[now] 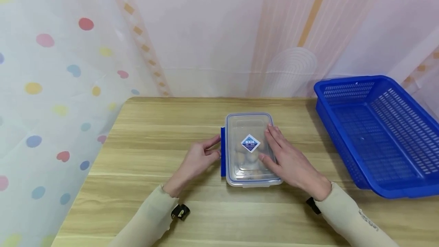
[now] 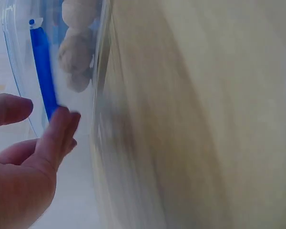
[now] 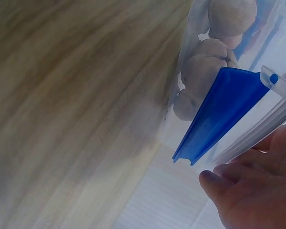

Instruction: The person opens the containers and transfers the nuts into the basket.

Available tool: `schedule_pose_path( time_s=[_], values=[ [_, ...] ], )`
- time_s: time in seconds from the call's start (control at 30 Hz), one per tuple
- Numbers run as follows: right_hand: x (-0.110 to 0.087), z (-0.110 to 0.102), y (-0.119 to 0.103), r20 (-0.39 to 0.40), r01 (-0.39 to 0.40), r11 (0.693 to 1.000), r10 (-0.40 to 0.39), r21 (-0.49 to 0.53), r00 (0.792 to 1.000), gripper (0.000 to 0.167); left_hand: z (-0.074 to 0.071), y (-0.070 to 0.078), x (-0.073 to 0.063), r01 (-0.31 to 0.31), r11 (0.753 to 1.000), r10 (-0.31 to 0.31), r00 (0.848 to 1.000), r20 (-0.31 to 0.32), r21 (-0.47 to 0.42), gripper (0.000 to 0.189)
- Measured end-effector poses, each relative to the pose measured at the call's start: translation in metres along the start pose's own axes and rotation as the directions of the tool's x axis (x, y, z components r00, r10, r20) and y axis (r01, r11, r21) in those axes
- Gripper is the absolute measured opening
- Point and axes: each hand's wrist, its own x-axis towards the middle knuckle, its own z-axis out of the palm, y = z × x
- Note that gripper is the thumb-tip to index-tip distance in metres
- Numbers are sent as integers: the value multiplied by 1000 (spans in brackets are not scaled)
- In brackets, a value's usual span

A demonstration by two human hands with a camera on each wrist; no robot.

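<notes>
A clear plastic food container (image 1: 248, 123) with a blue-edged lid and a diamond sticker (image 1: 250, 143) sits on the table. Through its walls show pale brown rounded lumps (image 3: 205, 69), some like mushrooms. At its left side the left hand (image 1: 199, 159) has its fingers against a blue latch (image 2: 44, 71); the thumb stands apart from it. My right hand (image 1: 291, 159) rests on the lid's right part, fingers extended. On the right side another blue latch (image 3: 224, 109) is flipped outward, below the right hand (image 3: 257, 186) in the right wrist view.
A blue perforated plastic basket (image 1: 337, 151) stands to the right on the wooden table (image 1: 144, 190). Behind and to the left hangs a patterned cloth (image 1: 205, 29), reaching the table's back edge.
</notes>
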Motion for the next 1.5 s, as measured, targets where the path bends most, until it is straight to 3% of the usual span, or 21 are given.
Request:
schedule_pose_path(
  time_s=[0.1, 0.23, 0.5, 0.7, 0.9, 1.07, 1.33, 1.5],
  values=[
    [0, 0, 2, -5, -8, 1000, 7, -1, 1000, 75, 3, 1, -2, -31, 999, 31, 999, 14, 17, 57],
    [0, 1, 3, -15, -13, 1000, 13, 13, 1000, 76, 9, 3, -6, -76, 994, 77, 997, -16, 75, 59],
    [-1, -2, 0, -43, -91, 979, 101, 183, 994, 87, 21, 9, -22, -197, 940, 218, 975, -47, 279, 75],
    [-6, -6, -2, -36, -136, 957, 150, 256, 988, 86, 31, 15, -29, -231, 915, 270, 960, -77, 330, 76],
    [-15, -8, -2, 16, -223, 902, 234, 370, 972, 83, 35, 16, -27, -212, 896, 258, 964, -67, 390, 78],
    [-17, -7, -1, 69, -260, 869, 255, 421, 964, 84, 37, 11, -20, -209, 882, 248, 968, -39, 422, 82],
    [-17, -3, -2, 114, -276, 861, 251, 427, 961, 86, 39, 9, -14, -179, 887, 184, 982, 30, 426, 91],
    [-17, 2, -2, 99, -250, 866, 230, 433, 968, 86, 41, 9, -13, -197, 891, 196, 980, 46, 410, 89]
  ],
)
